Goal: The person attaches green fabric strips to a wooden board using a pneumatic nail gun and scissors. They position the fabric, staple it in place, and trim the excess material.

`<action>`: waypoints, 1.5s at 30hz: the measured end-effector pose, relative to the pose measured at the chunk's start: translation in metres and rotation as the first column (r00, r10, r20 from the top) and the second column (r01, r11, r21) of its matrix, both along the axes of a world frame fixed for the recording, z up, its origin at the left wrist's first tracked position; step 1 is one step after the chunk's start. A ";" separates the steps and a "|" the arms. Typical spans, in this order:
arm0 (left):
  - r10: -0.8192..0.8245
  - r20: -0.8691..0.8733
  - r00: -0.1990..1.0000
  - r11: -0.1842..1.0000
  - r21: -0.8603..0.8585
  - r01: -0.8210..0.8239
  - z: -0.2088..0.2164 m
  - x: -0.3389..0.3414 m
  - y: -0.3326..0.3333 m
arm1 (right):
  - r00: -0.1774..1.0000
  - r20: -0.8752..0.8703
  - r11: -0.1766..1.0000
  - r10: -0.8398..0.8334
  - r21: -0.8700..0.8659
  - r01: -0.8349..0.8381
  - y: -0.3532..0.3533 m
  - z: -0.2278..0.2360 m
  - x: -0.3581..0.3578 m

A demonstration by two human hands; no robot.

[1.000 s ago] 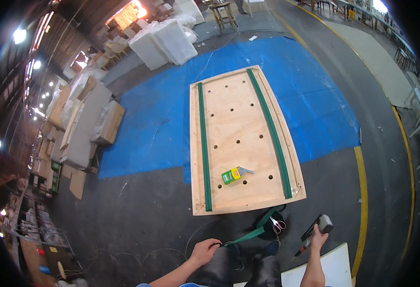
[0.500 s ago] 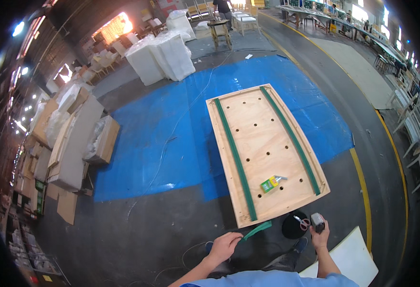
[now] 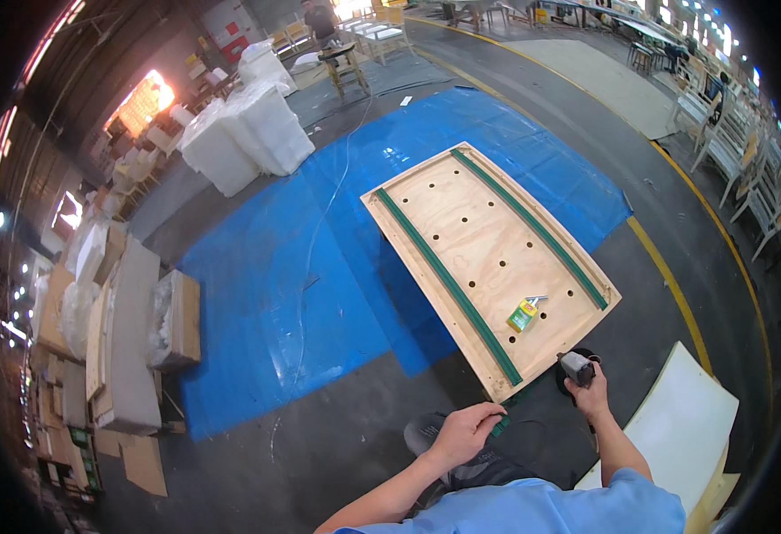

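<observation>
A pale wooden panel (image 3: 488, 231) with rows of round holes and a raised rim lies in front of me. Two green webbing straps (image 3: 448, 280) run along its length. At its near corner my left hand (image 3: 463, 436) is closed, pinching the end of a loose green webbing strap (image 3: 501, 427). To the right, beside the panel's near edge, my right hand (image 3: 590, 393) grips a grey-and-black tool that looks like a staple gun (image 3: 575, 366). Its nose points toward the panel. On the panel rests a small yellow-and-green box (image 3: 522, 315) with silvery strips by it.
Blue sheeting (image 3: 266, 294) covers floor beyond and left of the panel. A white board (image 3: 675, 418) lies at my right. Cartons (image 3: 132, 347) stand left, wrapped white bundles (image 3: 243, 133) farther back. Chairs (image 3: 755, 182) line the right; a person (image 3: 319, 22) stands far off.
My view has shifted, and my body is closer to the panel's near corner. The left hand has brought the strap up to that corner. The staple gun has moved toward the near edge.
</observation>
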State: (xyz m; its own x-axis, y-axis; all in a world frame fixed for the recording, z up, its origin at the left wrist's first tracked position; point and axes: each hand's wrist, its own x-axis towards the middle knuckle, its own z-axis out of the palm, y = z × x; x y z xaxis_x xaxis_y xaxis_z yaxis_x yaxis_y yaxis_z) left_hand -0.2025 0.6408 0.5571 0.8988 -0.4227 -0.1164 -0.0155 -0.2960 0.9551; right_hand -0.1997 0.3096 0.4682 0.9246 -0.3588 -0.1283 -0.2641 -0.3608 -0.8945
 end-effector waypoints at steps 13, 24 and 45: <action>-0.109 -0.393 0.913 0.993 -0.080 0.084 -0.053 0.156 0.081 | 0.963 -0.254 0.992 -0.087 -0.109 0.061 0.073 -0.082 0.137; -0.121 -0.260 0.958 0.973 0.159 0.167 -0.080 0.400 0.084 | 0.876 -0.482 0.970 -0.005 0.212 0.122 0.096 -0.122 0.350; 0.110 -0.185 0.976 0.945 0.324 -0.045 -0.217 0.789 0.132 | 0.841 -0.540 0.902 0.016 0.371 0.222 0.131 -0.230 0.664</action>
